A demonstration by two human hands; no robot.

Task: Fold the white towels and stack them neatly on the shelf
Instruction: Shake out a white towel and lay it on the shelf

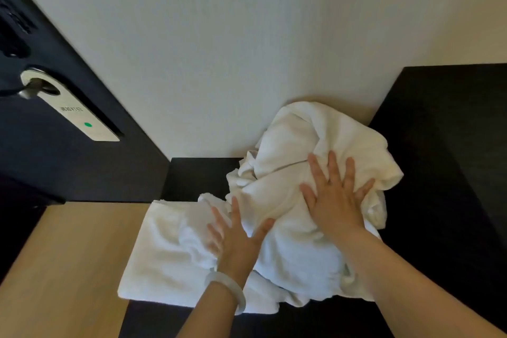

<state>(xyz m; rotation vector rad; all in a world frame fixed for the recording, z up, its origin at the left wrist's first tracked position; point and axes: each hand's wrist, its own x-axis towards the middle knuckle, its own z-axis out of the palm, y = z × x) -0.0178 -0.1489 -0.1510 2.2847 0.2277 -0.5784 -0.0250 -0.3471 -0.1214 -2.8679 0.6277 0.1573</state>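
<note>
Head view: a crumpled towel (301, 143) hides much of the dark counter (197, 175), overlapping a folded towel (153, 252). Left hand (236, 239) and right hand (334, 200) press it flat, fingers spread, gripping nothing.

door hanger (72, 114) | printed characters, too blurred to read | green dot (88, 124) beside them

Dark shelf (439, 173) — folded towel (159, 255) left, crumpled towel heap (296, 132) right.
</note>
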